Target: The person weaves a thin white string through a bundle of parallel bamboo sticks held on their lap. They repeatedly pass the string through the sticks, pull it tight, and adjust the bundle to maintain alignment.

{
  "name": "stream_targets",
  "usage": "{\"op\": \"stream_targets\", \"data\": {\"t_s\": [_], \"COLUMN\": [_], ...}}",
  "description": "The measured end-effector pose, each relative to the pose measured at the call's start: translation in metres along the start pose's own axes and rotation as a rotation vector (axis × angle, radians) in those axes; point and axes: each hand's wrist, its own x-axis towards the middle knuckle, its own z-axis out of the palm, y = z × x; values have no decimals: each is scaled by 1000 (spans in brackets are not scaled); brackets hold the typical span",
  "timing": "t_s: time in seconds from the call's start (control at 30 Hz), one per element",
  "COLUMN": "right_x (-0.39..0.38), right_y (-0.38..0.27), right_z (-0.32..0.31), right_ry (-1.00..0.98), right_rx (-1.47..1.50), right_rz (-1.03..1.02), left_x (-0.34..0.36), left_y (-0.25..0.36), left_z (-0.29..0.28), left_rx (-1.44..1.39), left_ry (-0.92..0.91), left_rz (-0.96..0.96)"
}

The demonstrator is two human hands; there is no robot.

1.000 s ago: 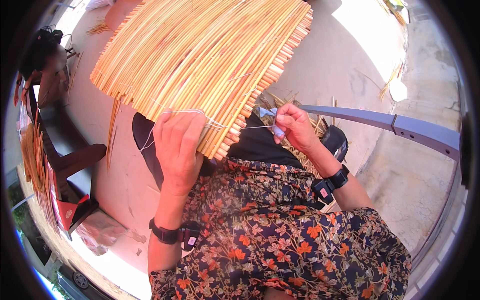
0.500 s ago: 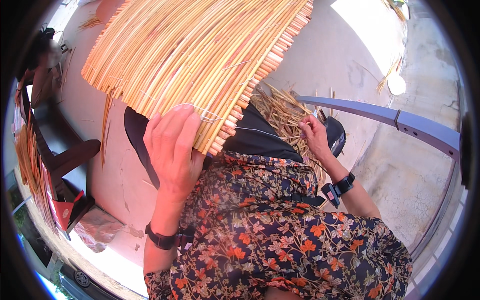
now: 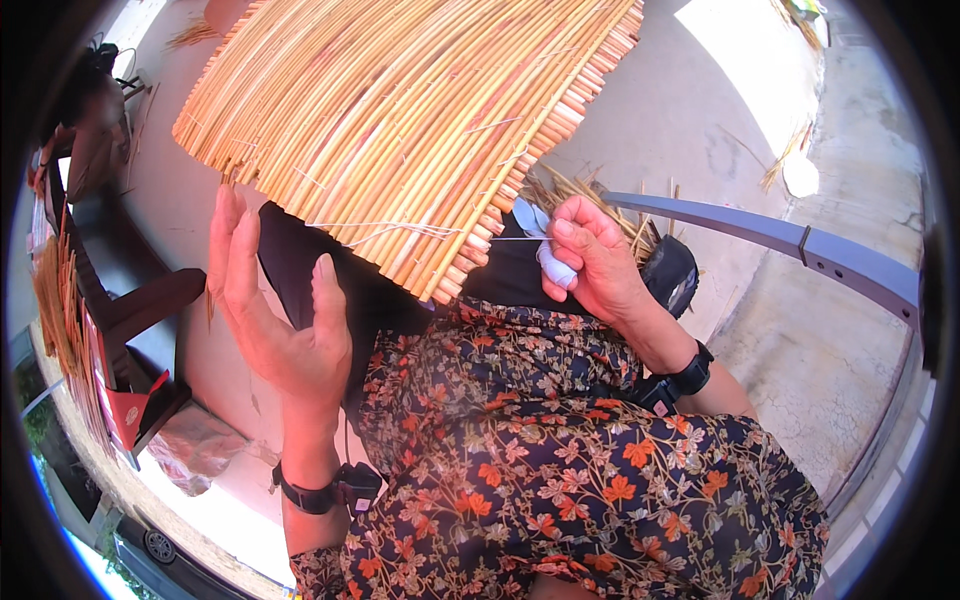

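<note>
A mat of straw-coloured reed stalks [image 3: 380,120], stitched with white thread, slopes across my lap from the upper part of the view. Just off its near left edge, my left hand [image 3: 275,300] is held up with fingers spread and nothing in them. Beside the mat's right corner, my right hand [image 3: 595,260] pinches a taut white thread [image 3: 520,239] that runs back to the stalk ends. A pale lavender wrapping [image 3: 556,268] shows at its fingers; whether a finger is inside it, I cannot tell. Loose thread loops [image 3: 400,232] lie across the mat's near corner.
A grey metal bar [image 3: 740,218] reaches in from the right, close to my right hand. Loose stalks [image 3: 570,190] lie behind that hand. At the left stand a dark bench [image 3: 130,310] and a bundle of reeds [image 3: 55,310]; another person [image 3: 95,140] is farther back.
My left hand has let go of the mat's near edge and moved left, its fingers opening. My right hand has come left, nearer the mat. The mat has shifted slightly right.
</note>
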Motion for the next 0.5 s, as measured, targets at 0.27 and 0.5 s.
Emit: {"op": "stream_targets", "data": {"t_s": [0.27, 0.5], "right_x": [-17, -3], "right_y": [36, 32], "right_z": [-116, -112], "right_ry": [527, 492], "right_rx": [-338, -626], "right_rz": [96, 38], "left_x": [-7, -5], "left_y": [-1, -8], "left_z": [16, 10], "left_rx": [-528, -1226], "left_ry": [112, -136], "left_rz": [-693, -1269]}}
